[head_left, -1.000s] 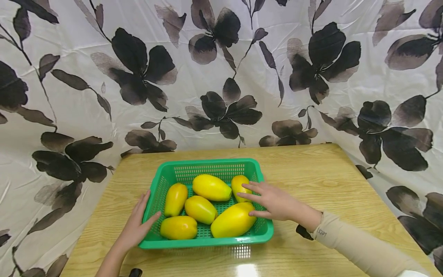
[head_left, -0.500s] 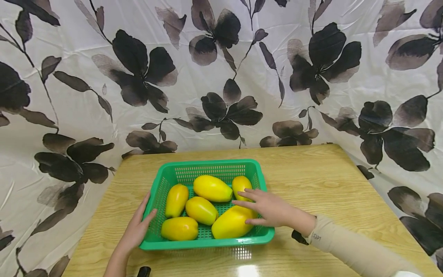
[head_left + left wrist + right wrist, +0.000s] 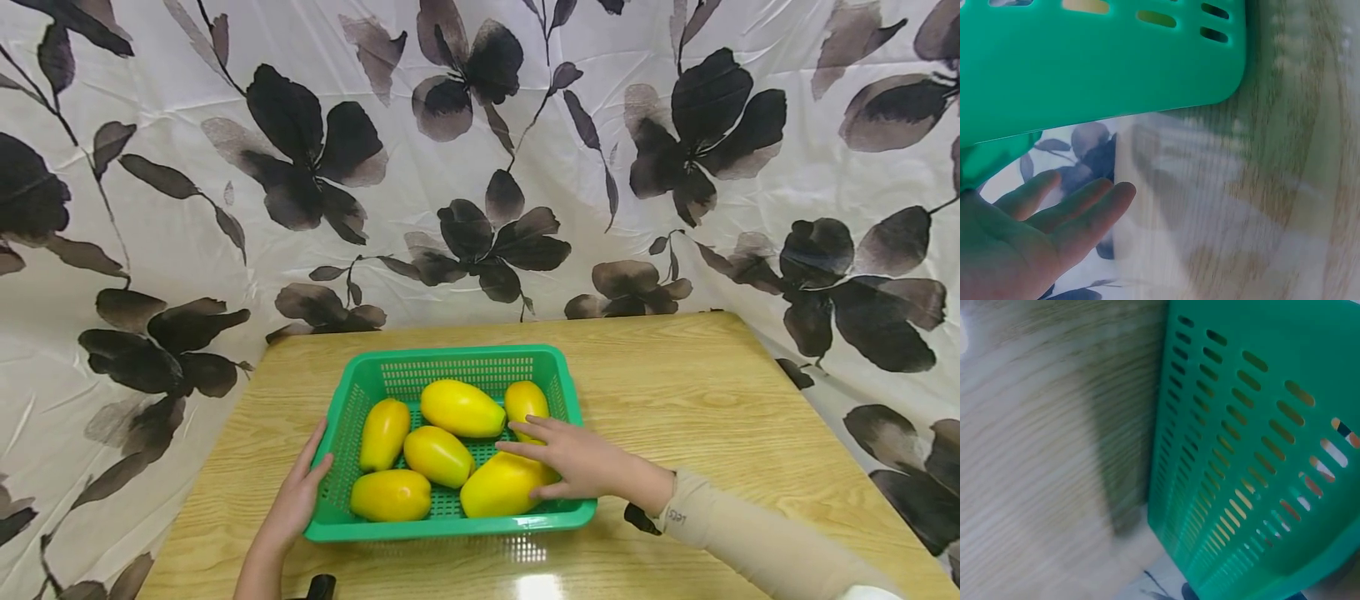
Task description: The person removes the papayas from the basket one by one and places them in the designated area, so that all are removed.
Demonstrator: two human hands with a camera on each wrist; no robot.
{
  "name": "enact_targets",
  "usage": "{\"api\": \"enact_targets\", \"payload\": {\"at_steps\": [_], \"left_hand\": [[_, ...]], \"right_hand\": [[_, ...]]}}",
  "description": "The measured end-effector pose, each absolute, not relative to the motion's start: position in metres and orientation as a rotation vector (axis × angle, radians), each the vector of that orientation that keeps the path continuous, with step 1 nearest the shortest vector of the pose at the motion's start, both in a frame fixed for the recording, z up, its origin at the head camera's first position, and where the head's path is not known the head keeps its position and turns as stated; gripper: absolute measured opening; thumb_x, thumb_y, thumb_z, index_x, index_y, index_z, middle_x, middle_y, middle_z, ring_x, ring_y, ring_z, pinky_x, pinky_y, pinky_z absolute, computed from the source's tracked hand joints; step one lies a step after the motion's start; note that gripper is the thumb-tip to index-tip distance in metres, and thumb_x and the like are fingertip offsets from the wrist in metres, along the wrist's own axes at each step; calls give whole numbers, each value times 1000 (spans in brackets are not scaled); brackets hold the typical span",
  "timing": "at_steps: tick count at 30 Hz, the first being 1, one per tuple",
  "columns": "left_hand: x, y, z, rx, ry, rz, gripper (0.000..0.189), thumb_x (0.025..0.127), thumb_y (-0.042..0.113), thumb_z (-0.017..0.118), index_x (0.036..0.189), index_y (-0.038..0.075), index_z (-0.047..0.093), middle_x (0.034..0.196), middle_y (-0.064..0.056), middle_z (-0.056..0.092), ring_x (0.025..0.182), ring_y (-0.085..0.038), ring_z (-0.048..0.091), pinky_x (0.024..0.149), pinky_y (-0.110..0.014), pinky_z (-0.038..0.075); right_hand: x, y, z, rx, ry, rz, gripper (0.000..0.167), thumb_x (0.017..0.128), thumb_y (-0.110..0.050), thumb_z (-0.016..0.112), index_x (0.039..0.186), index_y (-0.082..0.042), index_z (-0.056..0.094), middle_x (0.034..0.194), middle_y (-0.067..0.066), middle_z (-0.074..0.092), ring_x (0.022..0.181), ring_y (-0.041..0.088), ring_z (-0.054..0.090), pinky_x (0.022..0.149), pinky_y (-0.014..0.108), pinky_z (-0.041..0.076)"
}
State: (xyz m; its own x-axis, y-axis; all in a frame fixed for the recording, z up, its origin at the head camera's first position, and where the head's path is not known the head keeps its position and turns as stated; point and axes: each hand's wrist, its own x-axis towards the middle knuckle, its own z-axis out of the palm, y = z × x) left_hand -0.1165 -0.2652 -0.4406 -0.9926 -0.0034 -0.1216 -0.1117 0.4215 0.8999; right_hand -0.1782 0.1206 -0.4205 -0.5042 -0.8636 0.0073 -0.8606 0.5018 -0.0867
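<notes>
A green plastic basket (image 3: 450, 528) holds several yellow, papaya-like fruits, some with greenish tips. My right hand (image 3: 581, 458) reaches over its right rim with fingers spread. The fingertips lie over the large near-right fruit (image 3: 495, 487) and overlap the small fruit (image 3: 525, 402) at the back right. At the left rim rests my left hand (image 3: 294, 500), its thumb at the edge and its fingers along the outside. In the left wrist view, the fingers (image 3: 1094, 215) stretch out straight beside the basket's wall (image 3: 1116, 62). Only the basket's slotted side (image 3: 1254, 437) shows in the right wrist view; the right hand is hidden there.
The basket stands on a light wood-grain table (image 3: 660, 375). A floral cloth (image 3: 450, 150) hangs behind the table and along both sides. Other fruits in the basket include a long one (image 3: 385, 433) at the left and one (image 3: 438, 457) in the middle.
My right hand has moved a little left and nearer, further over the large near-right fruit. My left hand has shifted only slightly at the left rim. The fruits stay in place.
</notes>
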Motion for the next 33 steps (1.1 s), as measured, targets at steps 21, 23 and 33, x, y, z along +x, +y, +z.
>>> {"api": "enact_targets", "payload": {"at_steps": [21, 23, 33], "left_hand": [[-117, -265, -443, -109, 2504, 1729, 57, 100, 35, 30, 148, 22, 2, 152, -10, -6, 135, -38, -5, 100, -65, 3], [-117, -265, -444, -112, 2487, 1744, 57, 100, 35, 30, 148, 23, 2, 152, -8, -6, 136, -37, -6, 101, -64, 3], [-116, -265, -445, -132, 2426, 1807, 56, 101, 34, 30, 148, 27, 0, 152, -3, -8, 136, -34, -6, 103, -61, 6]], "right_hand": [[-175, 103, -431, -1511, 2615, -149, 81, 78, -48, 68, 145, -29, 27, 141, 10, 37, 124, 28, 40, 99, 40, 36], [-174, 101, -432, -1531, 2619, -139, 81, 77, -47, 68, 144, -28, 27, 138, 11, 41, 122, 26, 42, 99, 39, 36], [-174, 97, -434, -1549, 2632, -133, 82, 72, -41, 75, 142, -26, 33, 132, 12, 45, 114, 26, 48, 91, 37, 43]]}}
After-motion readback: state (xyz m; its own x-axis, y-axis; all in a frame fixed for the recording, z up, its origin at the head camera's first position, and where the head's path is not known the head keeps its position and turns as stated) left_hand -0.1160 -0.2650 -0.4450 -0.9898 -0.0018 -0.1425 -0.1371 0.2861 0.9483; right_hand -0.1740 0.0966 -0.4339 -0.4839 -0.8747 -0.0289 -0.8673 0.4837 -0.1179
